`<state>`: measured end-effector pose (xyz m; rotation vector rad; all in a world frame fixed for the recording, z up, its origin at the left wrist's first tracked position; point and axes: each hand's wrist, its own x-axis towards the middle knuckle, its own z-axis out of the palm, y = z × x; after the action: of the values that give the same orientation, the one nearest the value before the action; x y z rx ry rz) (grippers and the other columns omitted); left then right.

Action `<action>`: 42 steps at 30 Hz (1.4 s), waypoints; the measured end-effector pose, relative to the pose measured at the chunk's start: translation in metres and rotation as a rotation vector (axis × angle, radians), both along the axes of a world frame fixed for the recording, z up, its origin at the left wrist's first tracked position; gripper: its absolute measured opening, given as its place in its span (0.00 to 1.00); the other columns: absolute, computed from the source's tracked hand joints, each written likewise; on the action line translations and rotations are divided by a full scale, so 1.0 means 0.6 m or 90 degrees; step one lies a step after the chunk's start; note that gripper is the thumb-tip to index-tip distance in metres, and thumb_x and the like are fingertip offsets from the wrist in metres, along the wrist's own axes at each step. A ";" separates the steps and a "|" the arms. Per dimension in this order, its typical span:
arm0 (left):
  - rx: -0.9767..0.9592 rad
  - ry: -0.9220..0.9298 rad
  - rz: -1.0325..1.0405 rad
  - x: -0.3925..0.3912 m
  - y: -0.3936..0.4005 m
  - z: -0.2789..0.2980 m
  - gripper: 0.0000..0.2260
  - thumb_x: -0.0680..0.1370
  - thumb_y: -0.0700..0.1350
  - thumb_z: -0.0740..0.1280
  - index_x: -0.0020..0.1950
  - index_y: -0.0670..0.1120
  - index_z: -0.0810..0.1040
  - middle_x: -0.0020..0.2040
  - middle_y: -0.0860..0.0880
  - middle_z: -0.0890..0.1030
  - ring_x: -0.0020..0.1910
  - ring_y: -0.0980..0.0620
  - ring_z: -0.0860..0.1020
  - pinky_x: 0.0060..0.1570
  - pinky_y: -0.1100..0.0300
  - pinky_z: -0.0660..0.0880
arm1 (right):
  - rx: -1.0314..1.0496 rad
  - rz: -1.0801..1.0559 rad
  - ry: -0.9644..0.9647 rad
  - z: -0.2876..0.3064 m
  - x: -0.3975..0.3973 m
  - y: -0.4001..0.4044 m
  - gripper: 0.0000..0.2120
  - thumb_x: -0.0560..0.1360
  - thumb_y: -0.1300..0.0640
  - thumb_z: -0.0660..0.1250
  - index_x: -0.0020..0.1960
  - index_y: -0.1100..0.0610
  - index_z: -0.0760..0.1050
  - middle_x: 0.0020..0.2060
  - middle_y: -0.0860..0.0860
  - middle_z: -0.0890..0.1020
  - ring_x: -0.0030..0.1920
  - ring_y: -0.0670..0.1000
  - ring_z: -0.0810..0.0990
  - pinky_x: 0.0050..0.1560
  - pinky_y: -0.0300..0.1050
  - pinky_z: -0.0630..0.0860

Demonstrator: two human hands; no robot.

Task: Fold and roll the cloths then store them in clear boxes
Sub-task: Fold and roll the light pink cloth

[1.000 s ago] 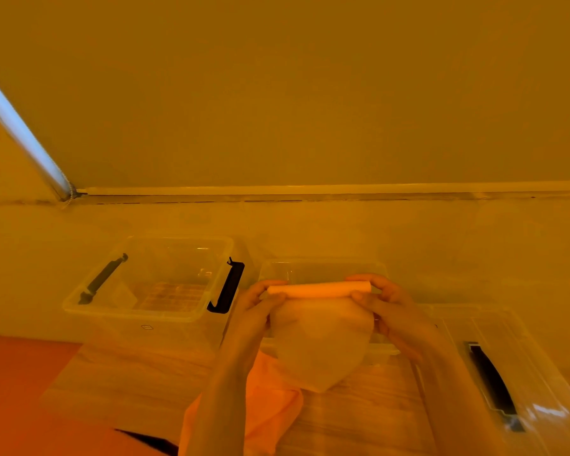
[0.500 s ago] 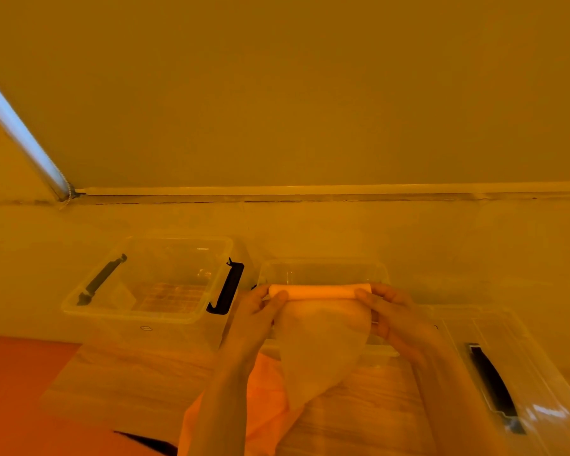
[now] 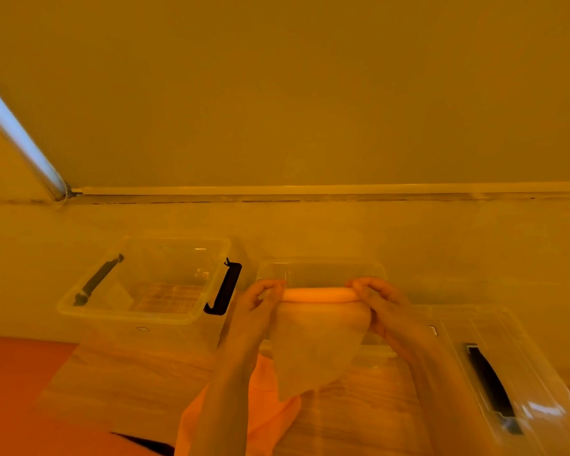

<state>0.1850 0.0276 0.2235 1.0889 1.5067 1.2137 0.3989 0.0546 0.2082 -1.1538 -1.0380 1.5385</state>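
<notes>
Rolling a cloth in the air over the middle box

The left hand (image 3: 259, 306) and right hand (image 3: 380, 307) each pinch one end of the pale, half-rolled cloth (image 3: 320, 327); its roll runs left to right, tail hanging down, just near of the open clear plastic box (image 3: 321, 269).

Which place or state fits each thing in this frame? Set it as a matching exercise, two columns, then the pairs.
Things:
1. rolled cloth
2. orange cloth
3. left box
4. lid

Places or states:
a. far left on the table, open, with black handles
b. held in the air between left hand and right hand
c. at the right, black latch on top
d. lying on the table under the arms

Pairs: 1-b, 2-d, 3-a, 4-c
</notes>
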 end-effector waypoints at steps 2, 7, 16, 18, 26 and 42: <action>-0.028 -0.008 -0.022 -0.002 -0.001 -0.002 0.09 0.78 0.51 0.63 0.57 0.56 0.78 0.54 0.55 0.75 0.52 0.53 0.75 0.50 0.50 0.76 | -0.010 -0.006 0.005 -0.006 0.003 0.005 0.04 0.70 0.52 0.69 0.42 0.47 0.83 0.46 0.53 0.81 0.45 0.53 0.81 0.39 0.50 0.80; -0.018 0.020 -0.078 -0.006 -0.004 -0.002 0.06 0.80 0.48 0.62 0.51 0.57 0.77 0.50 0.51 0.79 0.49 0.52 0.78 0.52 0.46 0.78 | -0.047 0.037 0.026 -0.011 0.016 0.006 0.15 0.70 0.58 0.68 0.56 0.59 0.78 0.50 0.58 0.83 0.50 0.56 0.83 0.44 0.48 0.81; 0.009 -0.068 -0.072 -0.014 -0.002 -0.004 0.10 0.78 0.43 0.65 0.52 0.58 0.81 0.54 0.51 0.80 0.54 0.46 0.78 0.45 0.47 0.78 | -0.027 0.060 0.061 -0.005 0.015 0.009 0.12 0.70 0.60 0.68 0.52 0.50 0.80 0.49 0.55 0.83 0.46 0.55 0.83 0.39 0.50 0.81; 0.013 -0.057 -0.049 -0.012 -0.001 -0.002 0.09 0.78 0.45 0.64 0.49 0.57 0.82 0.53 0.52 0.79 0.52 0.46 0.77 0.38 0.53 0.75 | -0.030 0.058 0.062 -0.004 0.013 0.007 0.12 0.67 0.58 0.69 0.50 0.50 0.82 0.49 0.55 0.83 0.47 0.56 0.82 0.39 0.50 0.80; 0.006 0.009 -0.029 -0.006 0.006 -0.001 0.08 0.78 0.50 0.63 0.51 0.61 0.79 0.52 0.56 0.78 0.51 0.52 0.77 0.42 0.54 0.77 | -0.024 0.016 0.012 -0.003 0.008 0.014 0.08 0.68 0.55 0.70 0.47 0.50 0.82 0.49 0.56 0.81 0.47 0.56 0.82 0.42 0.52 0.80; 0.008 -0.067 -0.035 -0.014 0.002 0.000 0.07 0.77 0.45 0.65 0.49 0.55 0.82 0.49 0.57 0.79 0.49 0.51 0.76 0.42 0.50 0.75 | -0.030 0.063 0.076 0.001 0.008 0.003 0.09 0.67 0.56 0.69 0.47 0.50 0.82 0.47 0.54 0.82 0.45 0.55 0.82 0.38 0.50 0.79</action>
<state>0.1764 0.0291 0.2232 1.0524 1.3828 1.2248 0.4038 0.0565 0.2087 -1.0426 -0.9958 1.6963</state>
